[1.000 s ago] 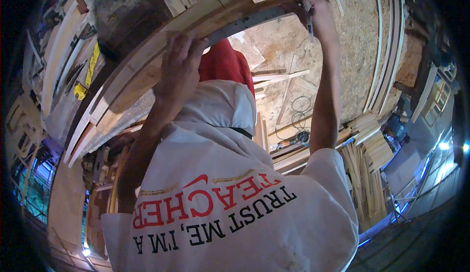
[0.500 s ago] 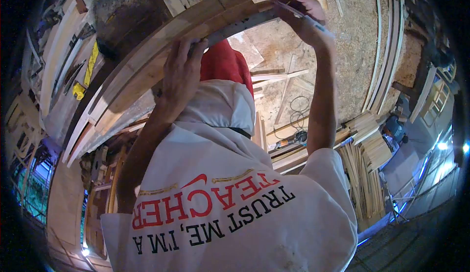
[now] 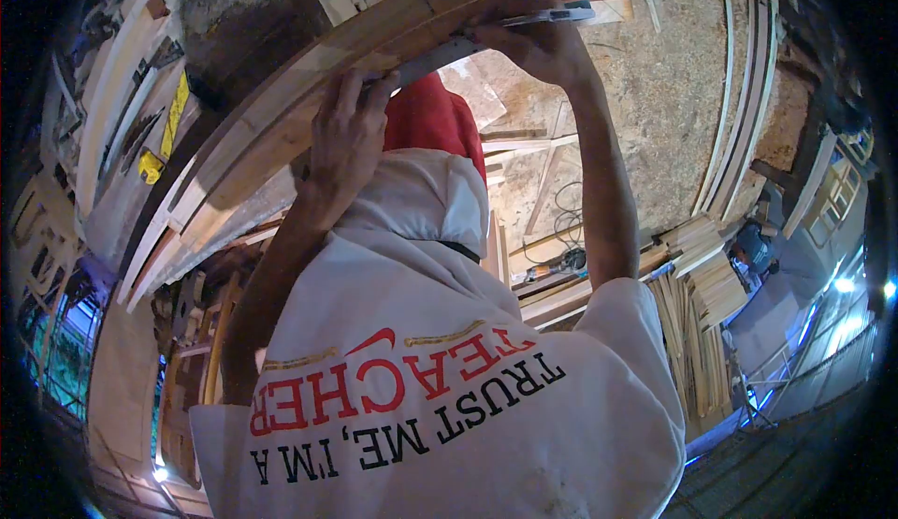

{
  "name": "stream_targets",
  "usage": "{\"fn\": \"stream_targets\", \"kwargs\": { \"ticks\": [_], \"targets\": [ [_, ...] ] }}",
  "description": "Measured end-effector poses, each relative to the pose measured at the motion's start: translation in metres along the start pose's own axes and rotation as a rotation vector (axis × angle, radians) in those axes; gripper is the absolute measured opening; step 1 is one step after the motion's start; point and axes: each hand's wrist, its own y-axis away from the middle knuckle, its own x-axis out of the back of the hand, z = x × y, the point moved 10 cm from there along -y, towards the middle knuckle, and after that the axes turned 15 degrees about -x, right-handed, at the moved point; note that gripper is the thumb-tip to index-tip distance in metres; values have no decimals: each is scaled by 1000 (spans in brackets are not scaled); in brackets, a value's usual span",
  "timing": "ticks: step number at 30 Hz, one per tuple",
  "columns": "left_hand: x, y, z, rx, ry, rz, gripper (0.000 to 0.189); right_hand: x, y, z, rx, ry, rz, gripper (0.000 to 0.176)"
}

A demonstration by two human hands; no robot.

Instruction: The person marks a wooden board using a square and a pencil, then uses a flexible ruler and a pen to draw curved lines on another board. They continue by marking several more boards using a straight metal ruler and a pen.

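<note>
A curved wooden beam (image 3: 271, 98) made of layered boards arcs across the upper left. Against its near edge lies a grey metal-looking strip (image 3: 438, 59). My left hand (image 3: 344, 140) is closed at the left end of this strip, its fingertips pressed on the strip beside the beam. My right hand (image 3: 535, 44) is closed round a slim pale tool (image 3: 552, 16) at the beam's right part. The tool points to the left, and its tip is hidden by the fingers. Below the hands are my red lower garment (image 3: 432, 126) and white printed shirt (image 3: 421, 332).
Thin curved strips (image 3: 739, 108) lie on the dusty floor at right. A corded power tool (image 3: 571, 262) rests near stacked wood slats (image 3: 692, 332). At left are a yellow tape measure (image 3: 150, 167) and more curved boards (image 3: 108, 98). Loose sticks (image 3: 533, 143) lie beyond my right forearm.
My right hand has moved left and slightly down along the beam, and the slim tool has turned nearly level. My left hand has barely moved.
</note>
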Motion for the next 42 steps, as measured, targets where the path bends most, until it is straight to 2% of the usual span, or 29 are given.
{"fn": "stream_targets", "kwargs": {
  "ticks": [4,6,7,8,10,12,13,15,19,20,22,25,27,28,29,31,32,34,38,41,42],
  "targets": [
    [0,0,2,1,-16,-1,47,0,-4,-5,56,-100,-54,10],
    [-2,0,2,-3,-26,-14,44,-3,-5,-15,120,160,-88,11],
    [-3,0,2,-7,-36,-25,41,-4,-5,-16,120,159,-88,11],
    [-4,1,1,-5,-37,-25,41,-3,-6,-14,83,105,-91,12],
    [-19,8,-9,97,13,-122,53,-6,-7,-9,46,51,-94,14],
    [-20,10,-8,81,-17,-101,53,-3,-4,-6,94,-133,-61,15],
    [-18,10,-7,63,-47,-82,53,-1,-5,-11,93,-132,-61,15],
    [-19,10,-7,70,-40,-89,53,-6,-8,-19,85,354,-55,18],
    [-12,6,-4,27,-19,-39,54,-6,-13,-21,87,272,-36,20],
    [-10,5,-4,29,-19,-38,54,-15,-16,-23,24,345,-38,21],
    [-5,-1,4,-26,-69,-20,32,-20,-18,-23,-40,419,-41,22],
    [0,-3,5,-8,-90,-13,31,-16,-16,-31,56,369,-53,22],
    [-2,-1,2,-1,-71,-9,30,-9,-13,-25,85,539,-59,23],
    [-3,-1,2,1,-46,-6,30,-10,-13,-33,111,505,-99,35],
    [-3,-1,2,-1,-46,-6,30,-14,-13,-36,111,504,-97,35],
    [-1,-2,2,8,-47,-2,30,-18,-18,-31,-24,602,-3,23],
    [-1,-2,2,6,-46,-2,30,-22,-18,-32,-25,602,-1,23],
    [-3,0,1,6,-33,-14,32,-27,-19,-37,-6,407,-21,21],
    [-6,2,-1,20,-45,-54,33,6,-12,-27,-158,553,-40,18],
    [-3,1,0,9,-72,-33,33,47,6,-57,117,992,305,43],
    [-3,1,1,-2,-65,-32,35,54,6,-59,118,994,307,43]
  ]
}}
